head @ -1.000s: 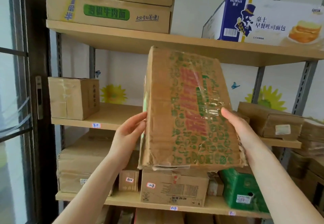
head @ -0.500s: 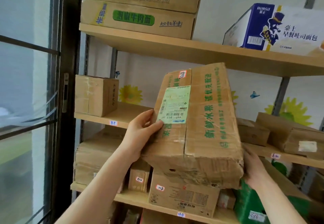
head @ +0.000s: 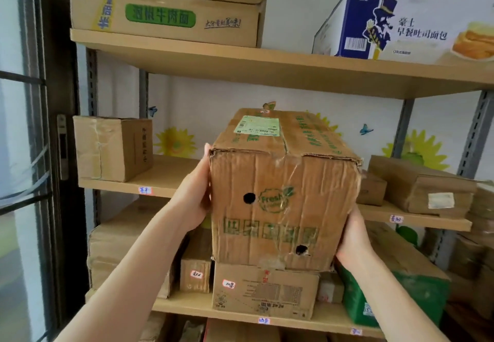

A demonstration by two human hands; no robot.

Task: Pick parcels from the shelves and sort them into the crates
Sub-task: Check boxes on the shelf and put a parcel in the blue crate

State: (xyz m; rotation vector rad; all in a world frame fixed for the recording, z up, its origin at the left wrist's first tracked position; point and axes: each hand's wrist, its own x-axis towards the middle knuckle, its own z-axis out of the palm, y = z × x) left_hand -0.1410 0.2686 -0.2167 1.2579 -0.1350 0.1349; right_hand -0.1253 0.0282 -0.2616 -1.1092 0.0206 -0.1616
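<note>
I hold a worn brown cardboard parcel (head: 283, 202) with green print, two round holes and a green shipping label on top, in front of the middle shelf (head: 160, 178). My left hand (head: 193, 194) presses flat against its left side. My right hand (head: 352, 237) grips its lower right edge. The end face with the "Fresh" logo points at me and the parcel sits level, in the air. No crate is in view.
A small brown box (head: 112, 147) stands at the left of the middle shelf, flat parcels (head: 419, 184) at the right. Noodle cartons (head: 165, 16) and a blue-white bread carton (head: 401, 23) fill the top shelf. Labelled boxes (head: 264, 291) and a green box (head: 393, 296) sit below. A dark window frame (head: 53, 154) stands at the left.
I have turned the parcel from its broad printed face, past its labelled side, until its end face points at me. My right hand moved under the lower right edge.
</note>
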